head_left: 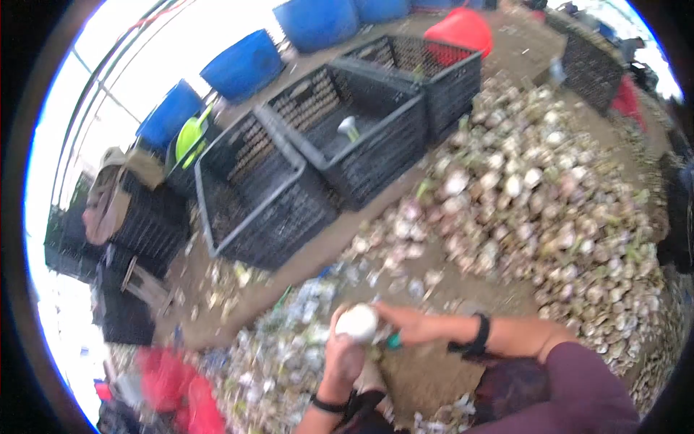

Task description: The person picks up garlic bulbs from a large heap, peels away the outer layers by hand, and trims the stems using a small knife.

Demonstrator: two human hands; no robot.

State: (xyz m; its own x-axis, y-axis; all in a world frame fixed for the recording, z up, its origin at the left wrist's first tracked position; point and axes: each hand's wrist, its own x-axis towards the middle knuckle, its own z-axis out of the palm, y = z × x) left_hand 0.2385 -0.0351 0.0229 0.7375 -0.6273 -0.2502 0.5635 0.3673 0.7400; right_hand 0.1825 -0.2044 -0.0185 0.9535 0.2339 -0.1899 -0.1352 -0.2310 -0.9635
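Observation:
A round white bulb (357,322) is held up at the lower middle of the view. My left hand (343,353) is wrapped round its left and lower side. My right hand (405,323) reaches in from the right, its fingertips at the bulb's right edge; something green (394,341) shows under this hand, and its fingers look curled round it. Behind and right of my hands lies a large heap of garlic bulbs (520,224). White and papery scraps (260,369) cover the ground to the left.
Black plastic crates (289,224) stand in a row ahead, one with a white-green bulb (349,128) inside. Blue tubs (244,66) and a red basin (463,32) are behind. Red netting (173,383) lies lower left. More dark crates (148,224) stand at left.

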